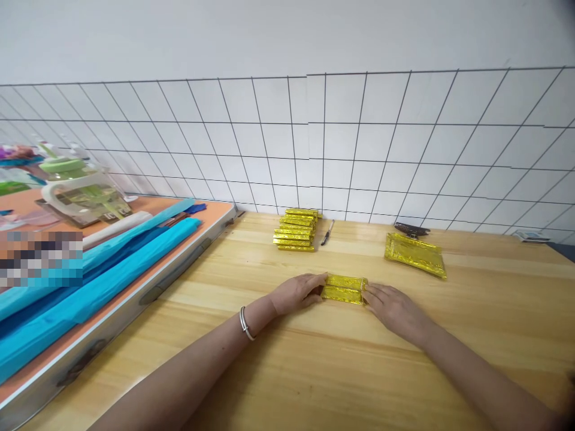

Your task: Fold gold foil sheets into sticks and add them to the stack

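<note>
A small piece of shiny gold foil paper [344, 289] lies on the wooden table, with a fold line running along its middle. My left hand [297, 293], with a silver bracelet at its wrist, holds the paper's left end between thumb and fingers. At the opposite end, the fingers of my right hand [395, 308] are closed on its edge; that thumb is mostly hidden. Beyond my left hand sits a pile of narrow folded gold foil strips [296, 230]. Farther right lies a flat stack of gold foil sheets [415, 256].
A pen [327, 233] lies beside the strips. A dark clip [412, 230] touches the sheets' back edge. On the left, an orange-topped board [220, 214] carries rolls of blue paper [148, 263] and a jug with a green lid [67, 167]. A tiled wall [345, 143] closes the back.
</note>
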`<action>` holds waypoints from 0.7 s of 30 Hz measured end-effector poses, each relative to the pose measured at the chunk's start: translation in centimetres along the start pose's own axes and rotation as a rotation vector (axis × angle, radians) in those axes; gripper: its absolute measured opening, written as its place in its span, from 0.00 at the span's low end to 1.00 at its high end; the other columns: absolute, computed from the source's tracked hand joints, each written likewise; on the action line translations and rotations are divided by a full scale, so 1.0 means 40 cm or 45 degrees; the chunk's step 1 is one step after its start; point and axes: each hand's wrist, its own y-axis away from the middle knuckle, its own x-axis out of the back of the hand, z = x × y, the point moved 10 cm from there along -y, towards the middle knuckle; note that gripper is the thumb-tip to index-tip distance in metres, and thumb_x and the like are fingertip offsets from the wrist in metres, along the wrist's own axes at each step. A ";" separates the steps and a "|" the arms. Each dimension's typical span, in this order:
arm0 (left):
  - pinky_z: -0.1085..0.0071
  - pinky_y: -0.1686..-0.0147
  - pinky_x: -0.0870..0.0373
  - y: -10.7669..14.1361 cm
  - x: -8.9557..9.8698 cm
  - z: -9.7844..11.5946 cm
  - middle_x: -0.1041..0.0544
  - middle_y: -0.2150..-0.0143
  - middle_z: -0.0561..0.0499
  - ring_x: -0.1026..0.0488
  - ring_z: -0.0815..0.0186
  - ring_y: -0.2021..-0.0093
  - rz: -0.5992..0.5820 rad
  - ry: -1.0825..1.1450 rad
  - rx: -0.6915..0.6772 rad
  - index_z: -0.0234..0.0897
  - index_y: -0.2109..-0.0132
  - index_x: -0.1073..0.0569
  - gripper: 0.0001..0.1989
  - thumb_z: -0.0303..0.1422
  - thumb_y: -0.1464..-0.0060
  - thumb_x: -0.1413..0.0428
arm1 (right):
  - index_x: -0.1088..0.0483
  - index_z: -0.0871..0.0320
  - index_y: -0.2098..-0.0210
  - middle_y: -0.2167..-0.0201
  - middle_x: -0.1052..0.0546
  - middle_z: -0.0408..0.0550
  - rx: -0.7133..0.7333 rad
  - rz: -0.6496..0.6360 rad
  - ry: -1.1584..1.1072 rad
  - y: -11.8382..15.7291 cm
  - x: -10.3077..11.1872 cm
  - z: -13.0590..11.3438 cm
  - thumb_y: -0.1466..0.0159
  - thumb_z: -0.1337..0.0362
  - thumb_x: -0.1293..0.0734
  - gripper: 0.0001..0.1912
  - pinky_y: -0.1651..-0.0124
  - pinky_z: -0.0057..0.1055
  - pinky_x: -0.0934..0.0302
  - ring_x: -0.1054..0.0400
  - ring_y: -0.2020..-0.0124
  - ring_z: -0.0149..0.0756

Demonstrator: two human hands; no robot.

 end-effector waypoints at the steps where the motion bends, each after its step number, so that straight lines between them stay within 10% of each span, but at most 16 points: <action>1: 0.66 0.50 0.34 0.001 0.000 0.000 0.30 0.49 0.43 0.31 0.63 0.51 0.007 -0.019 -0.021 0.38 0.41 0.43 0.22 0.37 0.40 0.51 | 0.33 0.62 0.49 0.51 0.27 0.55 0.007 0.013 -0.007 0.000 0.002 0.000 0.36 0.67 0.40 0.16 0.45 0.41 0.39 0.35 0.48 0.41; 13: 0.62 0.43 0.40 -0.003 -0.021 0.057 0.33 0.43 0.44 0.42 0.61 0.39 -0.173 -0.373 -0.279 0.37 0.44 0.37 0.17 0.31 0.36 0.61 | 0.30 0.57 0.53 0.51 0.27 0.53 -0.030 0.024 -0.125 -0.008 0.024 0.013 0.36 0.63 0.39 0.13 0.47 0.41 0.38 0.34 0.49 0.43; 21: 0.65 0.48 0.33 -0.014 -0.003 0.048 0.28 0.48 0.43 0.31 0.64 0.48 -0.016 -0.339 -0.143 0.35 0.50 0.34 0.13 0.29 0.37 0.59 | 0.33 0.59 0.51 0.52 0.26 0.55 -0.139 0.000 -0.137 -0.006 0.020 0.023 0.36 0.60 0.39 0.16 0.48 0.42 0.37 0.32 0.50 0.42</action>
